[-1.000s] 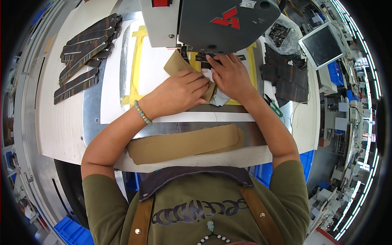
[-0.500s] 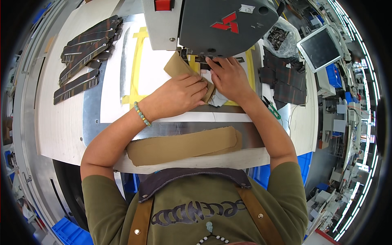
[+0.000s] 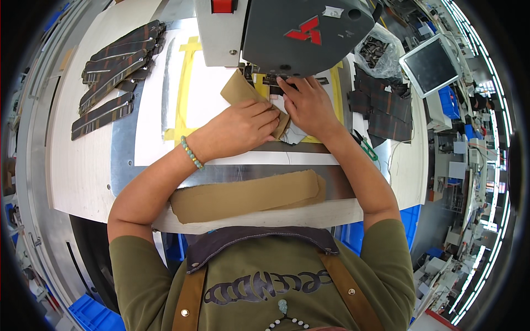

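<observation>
My left hand (image 3: 243, 128) is closed on a folded tan fabric piece (image 3: 237, 91) that lies under the head of a sewing machine (image 3: 309, 38). Its fingers curl over the cloth, with a bit of pale grey lining (image 3: 294, 134) showing beside them. My right hand (image 3: 312, 107) rests just to the right, index finger reaching to the dark metal clamp below the machine head, thumb and fingers partly spread. Whether the right fingertips pinch any cloth is hidden. More tan fabric strips (image 3: 248, 196) lie stacked at the table's front edge.
Plaid fabric pieces with zippers (image 3: 118, 66) lie at the left. Dark plaid pieces (image 3: 386, 110), green-handled snips (image 3: 367, 148), a clear bag of small dark parts (image 3: 380, 52) and a tablet-like screen (image 3: 430, 65) are on the right. Yellow tape (image 3: 182, 99) marks the white work sheet.
Almost nothing differs. Both hands hold nearly the same place at the cloth and clamp, while the whole view has shifted very slightly.
</observation>
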Motion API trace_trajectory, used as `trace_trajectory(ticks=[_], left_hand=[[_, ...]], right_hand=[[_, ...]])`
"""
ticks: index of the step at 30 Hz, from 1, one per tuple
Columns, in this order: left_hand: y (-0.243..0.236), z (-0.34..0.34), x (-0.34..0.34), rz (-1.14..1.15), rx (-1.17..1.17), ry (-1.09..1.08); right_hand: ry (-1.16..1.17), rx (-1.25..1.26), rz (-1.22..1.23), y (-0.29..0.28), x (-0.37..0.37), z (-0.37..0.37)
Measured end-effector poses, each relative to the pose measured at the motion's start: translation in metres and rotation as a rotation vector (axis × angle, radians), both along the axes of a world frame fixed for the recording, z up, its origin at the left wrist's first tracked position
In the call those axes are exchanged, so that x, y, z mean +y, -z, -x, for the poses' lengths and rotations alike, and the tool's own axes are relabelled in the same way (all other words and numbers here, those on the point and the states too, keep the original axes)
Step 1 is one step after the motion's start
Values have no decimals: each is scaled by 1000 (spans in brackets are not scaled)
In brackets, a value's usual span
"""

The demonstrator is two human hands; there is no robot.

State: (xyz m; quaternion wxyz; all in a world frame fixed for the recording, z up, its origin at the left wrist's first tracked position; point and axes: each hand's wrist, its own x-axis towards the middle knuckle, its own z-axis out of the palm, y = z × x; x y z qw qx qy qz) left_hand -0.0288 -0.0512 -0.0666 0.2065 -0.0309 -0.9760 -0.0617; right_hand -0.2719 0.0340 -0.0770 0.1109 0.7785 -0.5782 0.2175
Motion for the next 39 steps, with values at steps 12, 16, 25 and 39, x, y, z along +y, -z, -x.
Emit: trace_trajectory(ticks=[12,16,25,39], left_hand=[[3,-1,-1,40,-20,17],[4,-3,-2,46,-39,18],[-6,-3,2,-31,-50,39],[-35,-40,6,-247,56,-254]], right_hand=[[22,13,-24,2,3,-3],[22,2,-44,1,4,-5],[18,-8,-22,1,7,-6],[21,-8,10,10,7,0]])
